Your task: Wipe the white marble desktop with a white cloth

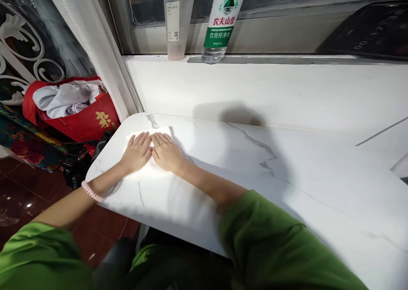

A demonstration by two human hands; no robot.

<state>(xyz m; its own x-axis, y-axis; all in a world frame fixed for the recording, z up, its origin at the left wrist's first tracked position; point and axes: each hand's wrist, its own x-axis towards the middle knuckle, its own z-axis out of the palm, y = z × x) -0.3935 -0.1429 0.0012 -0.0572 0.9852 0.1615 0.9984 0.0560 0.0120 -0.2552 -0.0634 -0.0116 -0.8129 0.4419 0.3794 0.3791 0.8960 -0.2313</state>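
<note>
Both hands lay flat on a white sheet (145, 137) at the far left corner of the counter (287, 188). The left hand (137, 152) and the right hand (166, 153) sat side by side, thumbs touching or nearly so, fingers pointing away from the body. Neither grip was clenched; both were released, palms pressing down and grasping nothing. The sheet looked like paper or thin cloth, though bright light washed it out and its near edge could not be made out against the marble top.

The sheet sat close to the rounded corner, so a push leftward could have slid it off the edge toward the red floor (22, 192). Because it was nearly the same white as the counter, a crease or a skewed edge could easily have gone unnoticed. Uneven pressure from the two palms might have wrinkled or shifted it on the smooth stone.

On the sill (287, 90) beyond stood a water bottle (222, 22) and a tall clear cup (176, 20), well apart from the hands; a long reach forward could have tipped either. A red bag (92, 120) holding pale cloth sat to the left, below the counter, beside a curtain (95, 47). A pink band (92, 191) circled the left wrist
</note>
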